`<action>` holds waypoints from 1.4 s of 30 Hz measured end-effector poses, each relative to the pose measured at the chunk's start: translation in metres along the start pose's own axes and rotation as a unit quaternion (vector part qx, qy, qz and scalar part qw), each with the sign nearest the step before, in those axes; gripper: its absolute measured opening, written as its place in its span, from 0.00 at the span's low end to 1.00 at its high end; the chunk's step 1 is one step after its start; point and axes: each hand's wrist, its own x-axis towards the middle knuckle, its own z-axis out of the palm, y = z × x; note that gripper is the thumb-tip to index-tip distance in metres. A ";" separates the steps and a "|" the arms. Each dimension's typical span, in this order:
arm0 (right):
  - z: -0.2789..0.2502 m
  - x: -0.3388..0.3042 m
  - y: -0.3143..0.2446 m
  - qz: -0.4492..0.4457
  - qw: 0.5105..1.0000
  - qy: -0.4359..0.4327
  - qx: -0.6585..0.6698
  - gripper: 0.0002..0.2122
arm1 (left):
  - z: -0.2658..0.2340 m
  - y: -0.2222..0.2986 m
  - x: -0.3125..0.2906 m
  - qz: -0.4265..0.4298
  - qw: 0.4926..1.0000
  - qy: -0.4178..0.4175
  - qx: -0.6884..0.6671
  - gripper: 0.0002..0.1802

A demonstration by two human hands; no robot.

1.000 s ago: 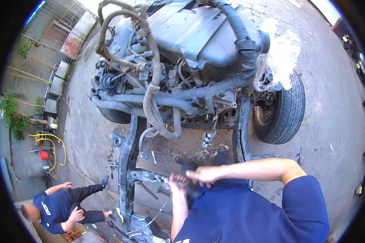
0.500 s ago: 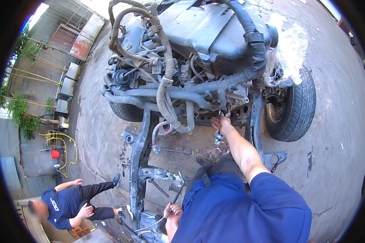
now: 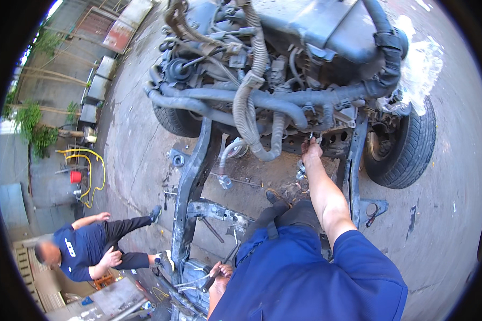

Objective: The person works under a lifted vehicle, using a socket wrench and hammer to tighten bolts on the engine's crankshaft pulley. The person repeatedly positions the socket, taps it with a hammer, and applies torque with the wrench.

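Observation:
My right hand [image 3: 311,150] reaches up under the front of a bare engine [image 3: 284,96]. Its fingers are closed at the lower edge, around something too small to make out. Just below that wrist hangs a small shiny part [image 3: 301,170], its kind unclear. Low in the view, my left hand [image 3: 219,272] grips a long metal bar tool [image 3: 231,253] with a dark handle, its upper end bent. The tool slants beside the chassis frame rail [image 3: 185,198]. Grey corrugated hoses [image 3: 243,107] loop down before the engine, one ending in a pale connector [image 3: 225,182].
I stand inside the frame, near a crossmember [image 3: 217,210]. A tyre [image 3: 404,144] is at right, with clear plastic wrap [image 3: 420,69] above it. Another rod [image 3: 213,230] lies on the ground. At left stands a person [image 3: 88,251] in a blue shirt; beyond are a red bucket [image 3: 76,177] and yellow hose [image 3: 103,171].
The view has shifted, so the engine sits further right and higher. My right hand has moved in closer under the engine, its fingers now drawn together. The left still grips the bar tool.

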 end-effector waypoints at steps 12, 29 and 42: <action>-0.003 0.006 0.004 -0.050 0.998 -0.031 0.014 0.06 | 0.036 0.001 0.000 0.025 0.999 0.010 0.032 0.19; -0.001 -0.012 0.007 -0.014 0.998 -0.031 0.051 0.11 | 0.065 0.018 -0.007 -0.011 0.991 0.063 0.119 0.19; 0.003 -0.017 0.010 -0.054 0.996 0.005 0.077 0.08 | 0.088 -0.001 -0.005 0.013 0.989 0.054 0.140 0.18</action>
